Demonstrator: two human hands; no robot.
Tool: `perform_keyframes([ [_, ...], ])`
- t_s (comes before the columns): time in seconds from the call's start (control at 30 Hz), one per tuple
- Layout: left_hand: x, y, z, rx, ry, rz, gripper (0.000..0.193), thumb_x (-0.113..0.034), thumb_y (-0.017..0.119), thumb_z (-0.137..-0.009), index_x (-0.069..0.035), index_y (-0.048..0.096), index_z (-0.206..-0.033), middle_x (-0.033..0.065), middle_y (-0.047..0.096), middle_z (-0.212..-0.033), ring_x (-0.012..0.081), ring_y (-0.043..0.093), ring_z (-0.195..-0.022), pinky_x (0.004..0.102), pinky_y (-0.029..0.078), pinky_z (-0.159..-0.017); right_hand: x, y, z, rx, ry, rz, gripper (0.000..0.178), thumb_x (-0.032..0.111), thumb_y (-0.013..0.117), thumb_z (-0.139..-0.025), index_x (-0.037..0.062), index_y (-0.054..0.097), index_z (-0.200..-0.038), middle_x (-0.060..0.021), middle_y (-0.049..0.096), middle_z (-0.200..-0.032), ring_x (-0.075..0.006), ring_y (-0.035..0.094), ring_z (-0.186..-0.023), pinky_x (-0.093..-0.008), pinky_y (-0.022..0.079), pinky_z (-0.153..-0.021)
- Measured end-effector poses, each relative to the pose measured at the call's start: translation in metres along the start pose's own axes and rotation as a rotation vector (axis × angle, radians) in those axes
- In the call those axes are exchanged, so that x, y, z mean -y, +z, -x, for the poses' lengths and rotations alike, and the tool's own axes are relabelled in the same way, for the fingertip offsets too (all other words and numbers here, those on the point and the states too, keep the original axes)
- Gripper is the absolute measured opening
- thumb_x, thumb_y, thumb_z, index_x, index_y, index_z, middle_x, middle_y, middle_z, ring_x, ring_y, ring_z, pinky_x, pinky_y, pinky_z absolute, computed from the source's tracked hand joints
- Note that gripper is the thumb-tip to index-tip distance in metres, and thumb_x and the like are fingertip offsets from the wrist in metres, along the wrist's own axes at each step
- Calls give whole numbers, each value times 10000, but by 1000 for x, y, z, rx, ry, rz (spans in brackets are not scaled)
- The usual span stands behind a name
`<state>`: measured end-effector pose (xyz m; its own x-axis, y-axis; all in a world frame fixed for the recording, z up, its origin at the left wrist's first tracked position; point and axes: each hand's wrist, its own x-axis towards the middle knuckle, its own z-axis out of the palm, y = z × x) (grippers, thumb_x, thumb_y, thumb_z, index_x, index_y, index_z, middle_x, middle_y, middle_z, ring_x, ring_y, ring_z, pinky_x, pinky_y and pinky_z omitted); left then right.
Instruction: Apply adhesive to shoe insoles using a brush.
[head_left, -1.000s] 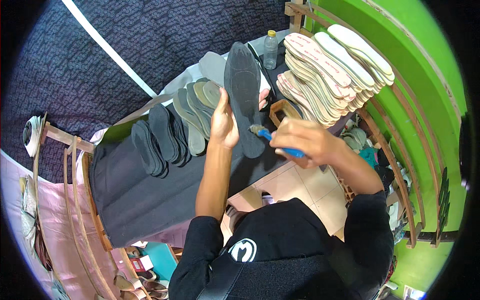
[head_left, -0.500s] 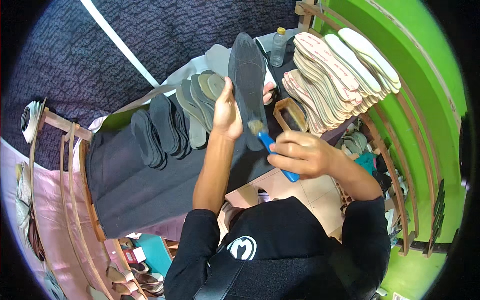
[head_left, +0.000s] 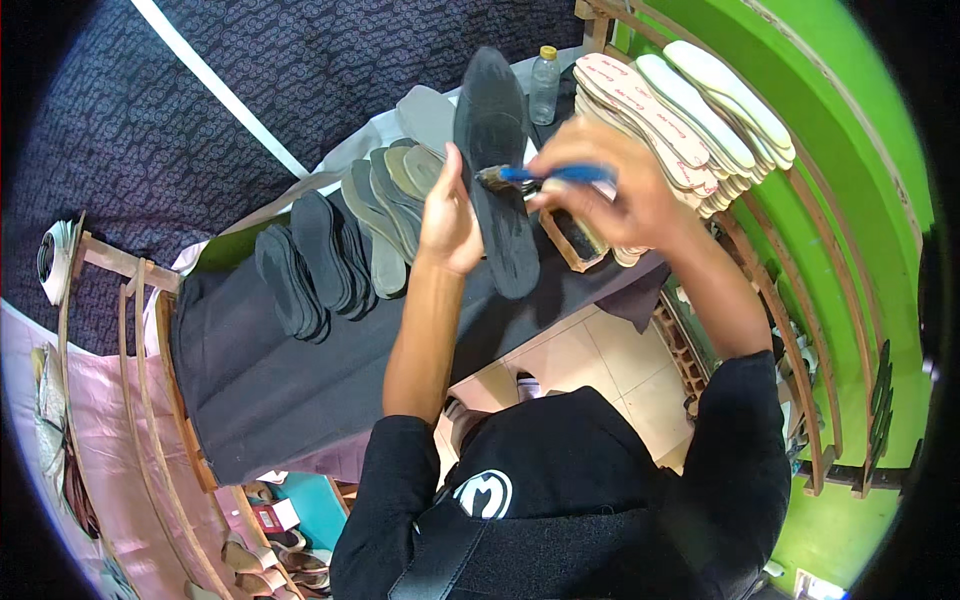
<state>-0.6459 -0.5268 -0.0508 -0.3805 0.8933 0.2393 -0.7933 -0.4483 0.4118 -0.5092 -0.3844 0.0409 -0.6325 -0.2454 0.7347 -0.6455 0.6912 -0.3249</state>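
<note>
My left hand [head_left: 450,220] grips a long black shoe sole [head_left: 492,120] by its left edge, thumb along the side, raised over the cloth-covered table. In my right hand [head_left: 612,180] is a blue-handled brush [head_left: 560,174], its bristles touching the middle of the sole. That hand is slightly blurred, and the left hand's fingers are hidden behind the sole. The sole's surface shows darker, streaked areas. Just beyond the right wrist lies an open wooden box [head_left: 573,245] with a dark inside, partly covered by the hand.
Stacks of black soles [head_left: 325,255] and grey-green soles [head_left: 385,215] lie to the left. Pale insoles [head_left: 650,110] are piled at the right, next to a clear bottle [head_left: 545,85] with a yellow cap. Wooden rails [head_left: 790,270] run along the green wall.
The brush has moved up the sole from near its lower end to the middle. My right hand has risen with it, and the brush handle has turned nearly level.
</note>
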Motion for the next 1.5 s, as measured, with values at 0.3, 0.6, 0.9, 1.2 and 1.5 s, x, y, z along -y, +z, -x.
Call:
perform_keyframes([
  [0.3, -42, 0, -10, -9, 107, -73, 612, -522, 280, -1029, -85, 368, -1448, 166, 458, -1416, 407, 436, -1323, 622, 427, -1011, 21, 36, 43, 234, -229, -106, 346, 45, 718, -666, 1, 605, -990, -123, 606, -940, -292, 616, -838, -397, 515, -689],
  [0.6, -36, 30, -24, -28, 72, -215, 626, -540, 260, -1026, -82, 394, -1429, 170, 472, -1401, 415, 470, -1289, 617, 455, -987, -7, -6, -4, 36, 154, -199, 145, 108, 692, -858, 19, 658, -968, -112, 634, -930, -257, 623, -925, -328, 475, -838],
  [0.9, -53, 20, -27, 130, 71, -181, 602, -519, 219, -1037, -76, 397, -1404, 173, 529, -1330, 363, 563, -1203, 567, 484, -984, -8, -19, -28, -160, -249, 208, 188, 66, 691, -829, 30, 656, -1010, -120, 628, -931, -245, 640, -863, -323, 519, -657],
  [1.2, -31, -27, -21, -96, 54, 32, 628, -545, 264, -1023, -75, 421, -1408, 159, 517, -1334, 390, 484, -1277, 611, 434, -1011, 13, 38, 71, 136, -228, 48, 368, 38, 721, -664, -19, 625, -1015, -147, 622, -965, -293, 635, -833, -362, 552, -682],
  [1.5, -4, -21, -21, -204, 42, -81, 617, -543, 269, -1023, -76, 413, -1400, 153, 514, -1354, 377, 533, -1232, 577, 500, -949, -14, 29, 66, -18, -132, 84, 382, -16, 719, -673, -30, 641, -1046, -172, 615, -1016, -325, 637, -851, -395, 535, -721],
])
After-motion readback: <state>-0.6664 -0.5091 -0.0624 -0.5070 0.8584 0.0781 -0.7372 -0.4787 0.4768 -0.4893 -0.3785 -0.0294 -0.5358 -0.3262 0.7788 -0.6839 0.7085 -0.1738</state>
